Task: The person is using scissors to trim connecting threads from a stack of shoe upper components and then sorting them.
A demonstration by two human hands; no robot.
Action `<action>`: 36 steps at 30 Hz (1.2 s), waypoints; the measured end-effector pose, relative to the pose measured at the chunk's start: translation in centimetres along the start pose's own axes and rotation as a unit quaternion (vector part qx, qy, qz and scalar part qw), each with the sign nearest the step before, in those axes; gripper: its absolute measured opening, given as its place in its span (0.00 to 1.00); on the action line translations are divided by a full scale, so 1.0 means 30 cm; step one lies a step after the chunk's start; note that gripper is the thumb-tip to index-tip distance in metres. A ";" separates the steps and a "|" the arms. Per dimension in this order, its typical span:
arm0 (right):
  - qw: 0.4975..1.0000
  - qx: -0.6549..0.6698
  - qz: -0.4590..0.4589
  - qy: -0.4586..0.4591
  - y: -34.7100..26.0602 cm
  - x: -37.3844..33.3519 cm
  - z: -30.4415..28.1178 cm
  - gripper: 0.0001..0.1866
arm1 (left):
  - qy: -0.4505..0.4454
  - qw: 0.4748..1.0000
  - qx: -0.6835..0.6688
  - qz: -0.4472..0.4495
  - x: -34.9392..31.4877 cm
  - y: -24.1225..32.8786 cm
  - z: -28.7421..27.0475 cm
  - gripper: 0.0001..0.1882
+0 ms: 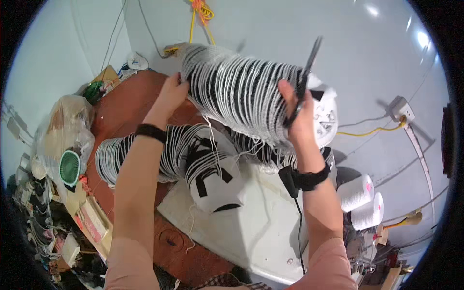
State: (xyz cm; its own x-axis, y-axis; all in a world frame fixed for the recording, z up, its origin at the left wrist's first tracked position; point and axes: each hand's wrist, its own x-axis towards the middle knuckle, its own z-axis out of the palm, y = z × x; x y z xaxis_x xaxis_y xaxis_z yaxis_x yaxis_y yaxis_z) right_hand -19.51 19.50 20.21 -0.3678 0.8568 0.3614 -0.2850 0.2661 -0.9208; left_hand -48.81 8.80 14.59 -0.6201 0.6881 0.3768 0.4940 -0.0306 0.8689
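Note:
A long bundle of stacked black-and-white layers [241,92] is held up over the table, tilted down to the right. White strings run round it and hang below. My left hand [170,94] is closed on its left end, the fingertips partly hidden against it. My right hand [300,116] holds black-handled scissors [305,77], blades pointing up, and rests against the bundle's right end. There a white round end face [326,118] shows. Below, more such bundles lie: one [145,150] under my left forearm, its white end [217,188] marked with black patches.
A white tabletop [270,222] stands over a reddish floor [130,96]. Two white thread cones [366,210] are at the right, below a wall socket [402,110] with a yellow cable. At the left are a plastic bag [67,125], a green basket [70,168] and a cardboard box [92,222].

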 end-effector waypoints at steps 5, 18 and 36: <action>0.960 -0.277 0.019 -0.026 0.462 0.106 -0.048 0.30 | -0.098 0.981 0.120 -0.118 0.004 -0.430 0.269 0.27; 0.965 -0.261 -0.032 -0.007 0.624 0.185 0.011 0.30 | -0.264 0.815 0.495 0.147 -0.383 -0.164 0.302 0.32; 0.964 -0.261 -0.047 -0.024 0.346 -0.240 -0.108 0.25 | -0.233 0.812 0.535 -0.017 -0.443 -0.185 0.074 0.20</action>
State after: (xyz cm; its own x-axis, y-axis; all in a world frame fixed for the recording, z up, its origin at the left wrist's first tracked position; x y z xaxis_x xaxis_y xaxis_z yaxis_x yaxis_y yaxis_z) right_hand -16.94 17.52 7.56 -0.4059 0.7997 0.4423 0.1598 0.5387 -0.8272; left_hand -41.98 1.43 4.05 -0.4691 0.8829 -0.0202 0.8830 0.4693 0.0059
